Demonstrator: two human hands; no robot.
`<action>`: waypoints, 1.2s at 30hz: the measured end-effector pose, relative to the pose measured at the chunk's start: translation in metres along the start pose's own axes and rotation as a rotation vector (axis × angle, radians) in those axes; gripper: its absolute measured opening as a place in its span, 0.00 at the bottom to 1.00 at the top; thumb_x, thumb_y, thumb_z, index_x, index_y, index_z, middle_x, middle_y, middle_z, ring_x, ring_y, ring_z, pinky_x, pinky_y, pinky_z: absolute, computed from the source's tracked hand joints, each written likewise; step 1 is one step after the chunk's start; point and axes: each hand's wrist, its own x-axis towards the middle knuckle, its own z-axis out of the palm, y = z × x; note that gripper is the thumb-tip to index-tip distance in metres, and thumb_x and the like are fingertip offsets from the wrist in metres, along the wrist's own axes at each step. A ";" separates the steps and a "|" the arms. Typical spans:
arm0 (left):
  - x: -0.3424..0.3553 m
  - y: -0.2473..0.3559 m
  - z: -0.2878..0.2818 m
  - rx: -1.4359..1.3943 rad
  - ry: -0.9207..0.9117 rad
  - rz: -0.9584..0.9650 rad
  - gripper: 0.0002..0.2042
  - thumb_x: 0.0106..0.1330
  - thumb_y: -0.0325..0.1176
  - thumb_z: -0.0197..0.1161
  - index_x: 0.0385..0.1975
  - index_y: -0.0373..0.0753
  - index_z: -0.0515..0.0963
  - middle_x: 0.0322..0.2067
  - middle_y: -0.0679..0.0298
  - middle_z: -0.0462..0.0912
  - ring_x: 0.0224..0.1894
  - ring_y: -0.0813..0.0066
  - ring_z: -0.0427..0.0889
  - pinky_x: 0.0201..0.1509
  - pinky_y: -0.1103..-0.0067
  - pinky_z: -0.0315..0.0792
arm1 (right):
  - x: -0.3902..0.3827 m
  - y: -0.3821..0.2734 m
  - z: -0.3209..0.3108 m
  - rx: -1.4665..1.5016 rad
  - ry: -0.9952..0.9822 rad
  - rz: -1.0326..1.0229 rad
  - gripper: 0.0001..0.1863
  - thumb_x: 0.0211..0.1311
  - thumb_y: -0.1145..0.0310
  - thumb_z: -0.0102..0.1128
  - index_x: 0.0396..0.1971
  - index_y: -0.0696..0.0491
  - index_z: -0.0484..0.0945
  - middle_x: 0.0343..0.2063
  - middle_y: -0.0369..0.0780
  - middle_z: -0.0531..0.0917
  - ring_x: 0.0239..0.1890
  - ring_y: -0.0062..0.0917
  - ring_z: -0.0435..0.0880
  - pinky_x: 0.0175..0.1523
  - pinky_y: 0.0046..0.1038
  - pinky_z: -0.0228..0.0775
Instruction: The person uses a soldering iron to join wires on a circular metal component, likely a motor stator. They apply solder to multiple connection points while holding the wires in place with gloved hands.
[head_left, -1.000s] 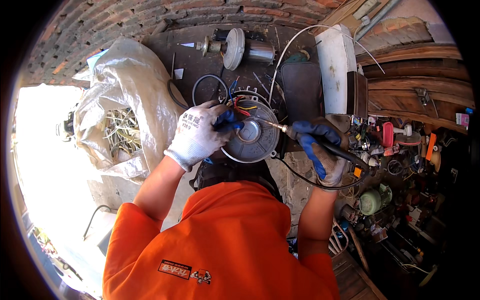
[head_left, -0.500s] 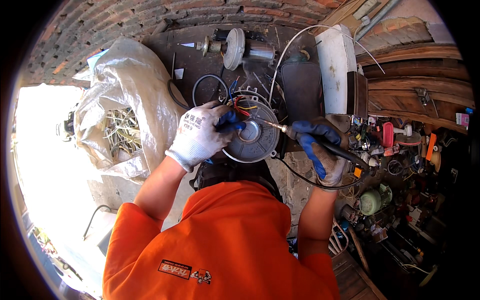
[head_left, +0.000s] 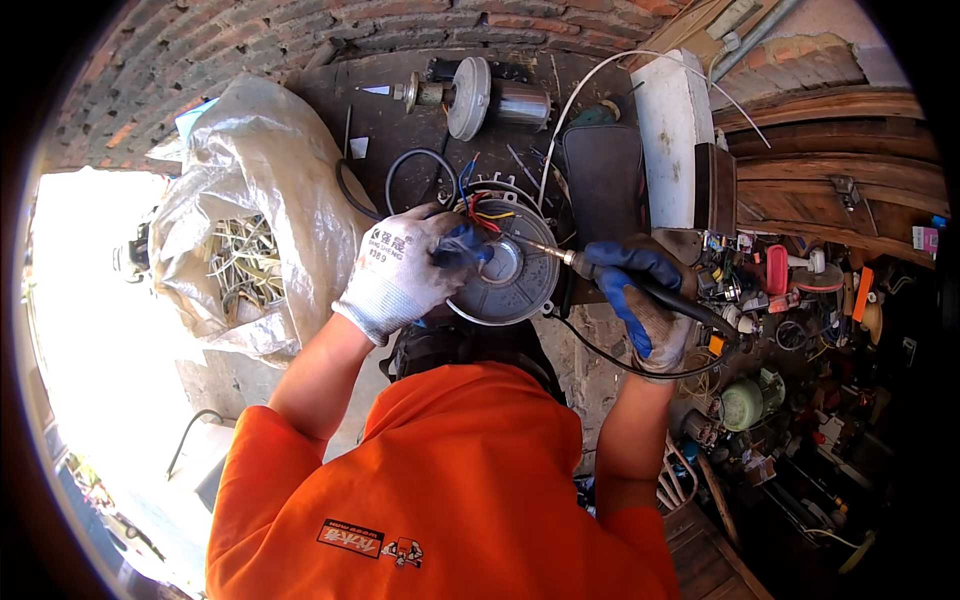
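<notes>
A round grey metal motor end cover (head_left: 515, 290) lies in front of me, with red and yellow wires (head_left: 492, 214) at its upper left. My right hand (head_left: 645, 300), in a white glove with blue fingers, is closed round the handle of a soldering iron (head_left: 560, 254). The iron's thin metal tip points left, to the wire ends over the cover. My left hand (head_left: 415, 262), gloved alike, hovers at the cover's left edge with its fingers pinched together beside the wires. What sits between those fingertips is hidden. A faint pale haze hangs over them.
A motor rotor with a round plate (head_left: 470, 98) lies farther back on the dark bench. To the left stands a plastic sack (head_left: 300, 210) of scraps. A black pouch (head_left: 603, 175) and a white block (head_left: 672, 140) sit right; a green motor (head_left: 750, 400) lies among clutter.
Both hands and the soldering iron stay almost in place. The pale haze has shifted from near the rotor to over my left fingers.
</notes>
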 end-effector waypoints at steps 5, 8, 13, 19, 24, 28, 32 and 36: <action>0.000 0.000 0.001 0.004 -0.005 -0.042 0.17 0.47 0.31 0.73 0.38 0.33 0.82 0.33 0.51 0.81 0.35 0.50 0.84 0.39 0.66 0.78 | -0.001 0.001 -0.001 -0.016 0.003 0.004 0.11 0.57 0.78 0.70 0.39 0.62 0.80 0.39 0.47 0.84 0.44 0.32 0.87 0.51 0.32 0.79; 0.001 0.000 0.002 -0.018 -0.015 -0.058 0.17 0.48 0.31 0.73 0.38 0.34 0.82 0.34 0.51 0.81 0.35 0.50 0.84 0.39 0.67 0.78 | 0.001 -0.003 0.007 -0.072 0.050 0.011 0.12 0.59 0.72 0.69 0.40 0.63 0.83 0.37 0.44 0.84 0.39 0.27 0.86 0.45 0.26 0.80; 0.000 0.001 -0.001 -0.021 -0.015 -0.025 0.16 0.49 0.30 0.72 0.39 0.34 0.82 0.34 0.51 0.81 0.35 0.50 0.84 0.39 0.67 0.78 | 0.001 -0.004 0.007 -0.087 0.052 0.020 0.13 0.58 0.72 0.69 0.41 0.63 0.83 0.38 0.44 0.84 0.39 0.27 0.86 0.45 0.27 0.80; 0.001 -0.002 -0.002 -0.005 -0.006 -0.046 0.17 0.48 0.32 0.73 0.39 0.33 0.82 0.35 0.51 0.81 0.36 0.50 0.84 0.40 0.67 0.78 | -0.001 -0.002 0.003 0.016 0.020 0.017 0.12 0.57 0.80 0.70 0.41 0.63 0.80 0.40 0.48 0.84 0.45 0.32 0.87 0.53 0.33 0.80; 0.001 -0.002 0.001 0.012 -0.001 -0.037 0.18 0.49 0.33 0.74 0.39 0.33 0.82 0.35 0.51 0.81 0.35 0.49 0.84 0.40 0.67 0.78 | 0.000 -0.001 -0.001 -0.049 -0.014 -0.011 0.11 0.57 0.80 0.70 0.40 0.63 0.80 0.40 0.48 0.84 0.45 0.32 0.87 0.53 0.32 0.80; 0.000 0.002 -0.001 -0.006 -0.005 -0.036 0.18 0.49 0.33 0.74 0.39 0.33 0.82 0.34 0.50 0.81 0.35 0.49 0.84 0.39 0.66 0.77 | 0.000 -0.004 0.004 -0.019 0.010 -0.001 0.11 0.58 0.81 0.69 0.40 0.63 0.80 0.40 0.48 0.84 0.45 0.32 0.87 0.53 0.32 0.80; 0.000 0.002 -0.001 -0.024 0.000 -0.032 0.17 0.48 0.32 0.74 0.38 0.32 0.81 0.33 0.50 0.80 0.34 0.48 0.83 0.37 0.66 0.77 | 0.000 -0.004 0.004 0.001 0.011 0.002 0.11 0.58 0.81 0.68 0.40 0.63 0.80 0.40 0.48 0.84 0.45 0.31 0.87 0.52 0.32 0.80; 0.001 0.002 0.000 -0.007 0.018 -0.023 0.17 0.49 0.31 0.73 0.38 0.32 0.81 0.34 0.50 0.81 0.34 0.48 0.84 0.37 0.67 0.77 | 0.001 -0.003 0.006 0.010 0.002 -0.026 0.10 0.58 0.80 0.69 0.40 0.63 0.80 0.40 0.47 0.84 0.44 0.30 0.87 0.51 0.32 0.81</action>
